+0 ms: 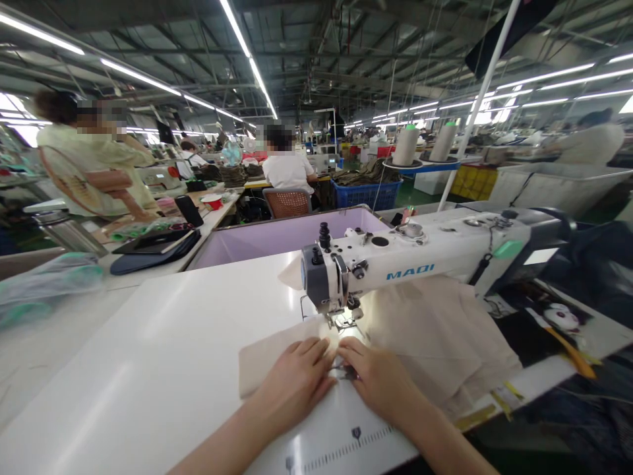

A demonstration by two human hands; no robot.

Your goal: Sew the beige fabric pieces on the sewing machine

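Beige fabric [435,333] lies under the sewing machine [395,264], its larger part spread to the right beneath the arm. A narrower part of the same beige cloth [262,359] reaches out to the left. Just in front of the lit presser foot [345,321], my left hand [301,373] presses and grips the fabric edge with bent fingers. Close beside it, my right hand [373,373] pinches the cloth, fingertips almost meeting those of the left. Part of the edge between them is hidden by my fingers.
A printed scale [346,448] marks the white tabletop's [148,356] front edge. Behind the table is a lilac-lined bin [277,234]. Thread cones [406,146] stand behind the machine. Left are a steel flask [72,231] and a dark pouch [155,251]. Other people work farther back.
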